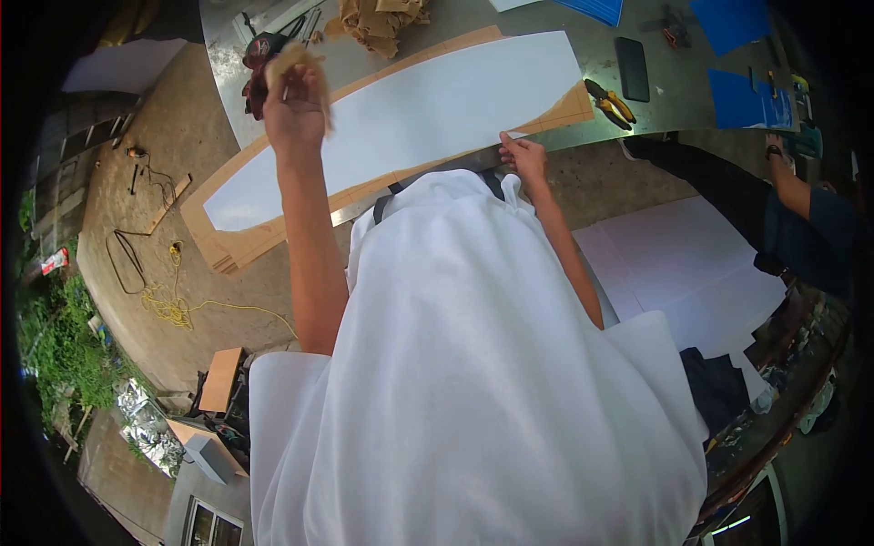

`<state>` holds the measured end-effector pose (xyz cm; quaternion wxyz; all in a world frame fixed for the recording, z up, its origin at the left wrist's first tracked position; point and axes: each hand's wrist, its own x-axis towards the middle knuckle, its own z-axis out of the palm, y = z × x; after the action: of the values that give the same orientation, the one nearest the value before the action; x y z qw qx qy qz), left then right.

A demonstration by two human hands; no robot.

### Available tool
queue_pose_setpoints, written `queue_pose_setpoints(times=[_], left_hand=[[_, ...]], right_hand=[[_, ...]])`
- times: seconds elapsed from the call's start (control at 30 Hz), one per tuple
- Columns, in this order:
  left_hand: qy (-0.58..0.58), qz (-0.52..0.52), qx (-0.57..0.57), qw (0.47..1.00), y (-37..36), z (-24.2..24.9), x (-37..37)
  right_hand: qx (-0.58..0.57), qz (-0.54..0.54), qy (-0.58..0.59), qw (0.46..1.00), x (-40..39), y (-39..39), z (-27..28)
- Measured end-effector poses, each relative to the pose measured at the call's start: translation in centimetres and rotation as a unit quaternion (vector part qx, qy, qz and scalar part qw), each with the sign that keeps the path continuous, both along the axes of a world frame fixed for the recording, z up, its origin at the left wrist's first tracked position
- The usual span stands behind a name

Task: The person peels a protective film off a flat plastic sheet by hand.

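Note:
A long white sheet (419, 105) with tapered ends lies over a larger piece of brown board (196, 218) on the metal table. Raised above its left part, my left hand (296, 105) is closed around a crumpled piece of brown paper (314, 73). My right hand (525, 156) is at the near edge of the white sheet, thumb and finger pinched together. A small pale bit shows at those fingertips; I cannot make out what it is. Behind my left hand is a red and black tool (258, 86), partly covered.
Crumpled brown paper (382, 25) lies at the table's far side. Yellow-handled pliers (612, 105), a black phone (632, 69) and blue sheets (733, 98) are to the right. Another person (801, 209) is at far right, near white sheets (678, 259). A yellow cord (173, 305) lies on the floor.

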<state>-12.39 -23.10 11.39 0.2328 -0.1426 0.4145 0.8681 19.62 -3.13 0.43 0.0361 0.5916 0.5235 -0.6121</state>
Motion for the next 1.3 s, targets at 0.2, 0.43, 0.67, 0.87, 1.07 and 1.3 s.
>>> queue_pose_setpoints(times=[0.2,0.43,0.67,0.87,1.07,1.3], left_hand=[[0.035,-0.041,-0.052,0.997,-0.5,1.6,-0.8],[0.023,-0.244,-0.140,0.959,1.9,2.6,2.2],[0.125,-0.428,-0.192,0.874,5.1,2.6,-0.2],[0.173,-0.438,-0.338,0.815,5.5,2.7,0.3],[0.112,-0.435,-0.352,0.821,1.0,-0.4,2.4],[0.057,-0.326,-0.354,0.875,-6.1,-2.5,7.6]], right_hand=[[-0.077,-0.132,0.135,0.979,0.6,-1.7,-2.0],[-0.069,-0.191,0.162,0.966,0.1,-2.2,-1.7],[-0.039,-0.187,0.159,0.969,0.4,-2.3,-1.8],[-0.046,-0.193,0.162,0.967,0.4,-3.1,-1.4],[-0.039,-0.167,0.154,0.973,0.1,-3.2,-1.5],[-0.049,-0.174,0.181,0.967,0.2,-4.1,-0.9]])
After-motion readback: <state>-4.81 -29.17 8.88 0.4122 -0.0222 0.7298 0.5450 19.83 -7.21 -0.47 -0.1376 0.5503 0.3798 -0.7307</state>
